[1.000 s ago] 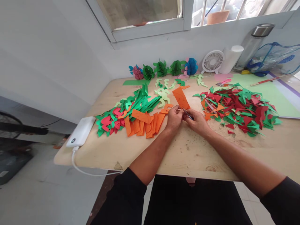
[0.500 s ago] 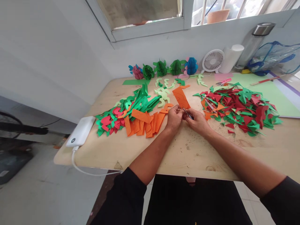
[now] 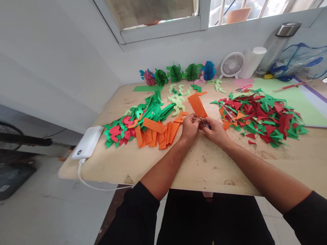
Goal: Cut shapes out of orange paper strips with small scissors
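Note:
My left hand [image 3: 190, 126] is closed on an orange paper piece [image 3: 197, 104] that slants up and away from the fingers. Small scissors [image 3: 205, 124] are gripped in my right hand [image 3: 215, 131], their tips at the near end of the orange paper. The two hands almost touch over the table's middle. To the left lie orange paper strips [image 3: 163, 134] with drawn lines, and green folded pieces [image 3: 154, 110] behind them. A pile of red and green scraps [image 3: 265, 117] spreads to the right. My fingers hide part of the paper and the scissor handles.
Honeycomb paper figures [image 3: 175, 73] line the wall, beside a small white fan [image 3: 232, 65] and a glass bottle [image 3: 277, 49]. A white power bank [image 3: 87, 142] with a cable lies at the table's left edge. Green sheets [image 3: 310, 109] lie far right.
The view has shifted very slightly. Both hands, the scissors and the orange paper stay in nearly the same place.

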`<act>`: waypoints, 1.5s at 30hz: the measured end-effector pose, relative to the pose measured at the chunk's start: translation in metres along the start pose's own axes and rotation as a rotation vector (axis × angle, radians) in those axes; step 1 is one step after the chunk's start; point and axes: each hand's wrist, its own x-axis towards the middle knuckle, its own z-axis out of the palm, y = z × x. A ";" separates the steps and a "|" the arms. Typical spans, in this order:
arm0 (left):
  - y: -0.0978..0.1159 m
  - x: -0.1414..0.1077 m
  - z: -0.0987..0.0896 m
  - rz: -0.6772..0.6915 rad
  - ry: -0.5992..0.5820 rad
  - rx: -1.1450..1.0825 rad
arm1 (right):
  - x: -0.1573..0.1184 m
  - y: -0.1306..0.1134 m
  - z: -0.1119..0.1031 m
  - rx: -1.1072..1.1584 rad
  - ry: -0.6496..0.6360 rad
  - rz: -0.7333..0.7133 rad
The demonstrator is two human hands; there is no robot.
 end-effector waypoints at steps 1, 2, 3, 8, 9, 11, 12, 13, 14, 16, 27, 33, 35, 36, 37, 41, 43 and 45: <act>0.000 0.000 0.000 -0.005 0.003 0.002 | 0.000 0.000 0.000 0.002 -0.002 -0.003; 0.001 0.000 0.000 -0.010 0.005 0.004 | 0.000 0.000 0.000 0.007 -0.005 -0.005; 0.001 0.000 0.001 -0.013 0.008 0.003 | 0.000 0.000 0.000 0.012 -0.009 -0.005; 0.002 -0.001 0.001 -0.009 0.020 0.001 | 0.000 -0.002 -0.001 0.015 -0.018 0.025; 0.003 0.000 0.001 -0.010 0.021 0.004 | 0.000 -0.003 -0.001 0.009 -0.014 0.027; 0.003 0.000 0.001 -0.015 0.021 0.014 | -0.001 -0.004 -0.001 -0.003 -0.006 0.022; 0.002 0.000 0.001 -0.017 0.021 0.018 | -0.001 -0.005 -0.002 -0.008 -0.002 0.017; 0.002 0.000 0.001 -0.017 0.021 0.019 | -0.001 -0.005 -0.002 -0.011 0.000 0.013; 0.002 0.000 0.001 -0.013 0.020 0.018 | -0.001 -0.006 -0.002 -0.010 0.001 0.013; 0.002 0.000 0.001 0.001 0.015 0.012 | -0.001 -0.006 -0.002 -0.003 -0.002 0.017; 0.001 0.001 0.001 -0.012 0.019 -0.003 | -0.001 -0.004 0.000 0.028 -0.009 0.041; 0.003 -0.001 0.001 -0.001 0.007 -0.005 | 0.000 -0.003 0.000 0.024 -0.002 0.046; 0.002 -0.001 0.001 0.010 0.007 -0.002 | 0.000 -0.003 0.000 0.027 -0.004 0.043; 0.002 -0.001 0.001 0.012 0.007 0.002 | 0.000 -0.003 0.000 0.025 -0.005 0.040; 0.001 -0.001 0.001 0.012 0.007 0.007 | 0.000 -0.003 0.000 0.024 -0.006 0.038; 0.000 0.000 0.000 -0.001 -0.002 0.017 | 0.000 -0.003 0.000 0.021 -0.004 0.029; -0.001 0.001 0.000 0.000 -0.005 0.013 | 0.000 -0.003 0.000 0.017 -0.001 0.030; -0.002 0.001 -0.001 0.007 -0.010 0.009 | 0.000 -0.002 0.000 0.012 0.001 0.029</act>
